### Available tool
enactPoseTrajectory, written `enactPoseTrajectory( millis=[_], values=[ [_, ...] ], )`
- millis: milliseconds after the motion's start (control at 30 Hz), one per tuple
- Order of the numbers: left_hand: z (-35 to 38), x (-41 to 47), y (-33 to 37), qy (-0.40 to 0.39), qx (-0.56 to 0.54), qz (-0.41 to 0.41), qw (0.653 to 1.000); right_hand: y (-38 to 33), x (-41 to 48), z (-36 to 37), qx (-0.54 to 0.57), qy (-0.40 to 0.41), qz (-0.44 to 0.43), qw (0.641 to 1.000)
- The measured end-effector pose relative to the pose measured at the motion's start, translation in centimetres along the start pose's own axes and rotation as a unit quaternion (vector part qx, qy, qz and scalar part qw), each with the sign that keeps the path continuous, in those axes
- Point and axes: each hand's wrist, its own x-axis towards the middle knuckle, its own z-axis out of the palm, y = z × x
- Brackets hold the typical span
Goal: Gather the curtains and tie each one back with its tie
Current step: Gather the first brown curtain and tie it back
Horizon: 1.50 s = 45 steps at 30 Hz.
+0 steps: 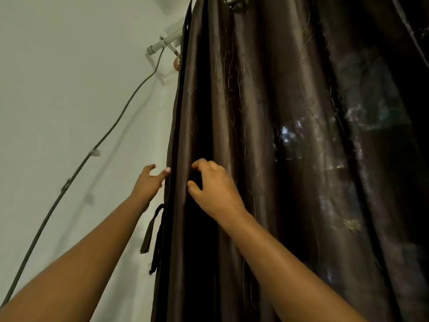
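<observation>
- Pale wall fills the left of the view, which looks steeply upward; a dark cable runs slantwise down it, fixed with a scrap of clear tape.
- At the top, a grey curtain rod sticks out from a wall bracket, and a shiny dark brown curtain hangs from it in long loose folds, covering the middle and right of the view.
- Faint light glows through the cloth on the right, where the fabric looks darker; I cannot tell whether that is a second curtain.
- My left hand reaches up to the curtain's left edge, beside the wall. Its fingers are spread and fairly straight, one fingertip touching the hem; it grips nothing.
- My right hand is just beside it, on the front of the curtain. Its fingers are curled like a claw over a deep fold, thumb below and forefinger above. I cannot tell whether they have closed on the cloth.
- The two hands are near each other but apart, with the curtain's outer folds between them.
- The tie, a dark strap with loose ends, dangles at the curtain's left edge, below my left hand, wrapped around nothing.
- By my reading, the task is at its start: the cloth hangs ungathered and no tie is fastened. Bunching the folds together, passing the tie around them and tying it all remain.
</observation>
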Motion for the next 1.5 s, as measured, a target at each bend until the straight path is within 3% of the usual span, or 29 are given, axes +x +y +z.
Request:
enactPoseTrajectory(
  millis=[167, 367, 567, 833, 1033, 1267, 1333, 1400, 1500],
  values=[
    [0.5, 1.2, -0.3, -0.066, 0.056, 0.026, 0.996, -0.9, 2.9, 3.9, -0.029, 0.049, 0.01, 0.998],
    [-0.1, 1.3, -0.2, -0.005, 0.115, 0.093, 0.989, 0.4, 4.7, 5.5, -0.102, 0.033, 0.065, 0.992],
    [-2.4, 0.6, -0.1, 0.04, 0.11, 0.113, 0.987, 2.2, 3.9, 3.4, -0.167, 0.101, 0.055, 0.979],
    [-0.4, -2.0, 3.3, 0.002, 0.073, 0.192, 0.979, 1.9, 3.9, 1.3, -0.148, 0.129, 0.048, 0.979],
    [2.0, -2.5, 5.7, -0.022, -0.043, 0.196, 0.979, 1.0, 4.3, 0.9, -0.156, 0.08, 0.023, 0.984],
    [1.9, 1.4, 8.5, -0.06, -0.209, 0.119, 0.969, 2.9, 6.5, -6.6, -0.197, 0.229, 0.01, 0.953],
    [2.0, 2.8, 9.2, -0.07, -0.228, 0.13, 0.962, 3.9, 7.2, -9.4, -0.292, 0.276, 0.059, 0.914],
    [2.4, 3.8, 10.0, -0.078, -0.221, 0.148, 0.961, 4.7, 7.9, -12.0, -0.355, 0.285, 0.161, 0.876],
    [3.6, 4.5, 11.1, -0.079, -0.213, 0.155, 0.961, 5.0, 9.3, -14.3, -0.305, 0.239, 0.282, 0.878]
  ],
)
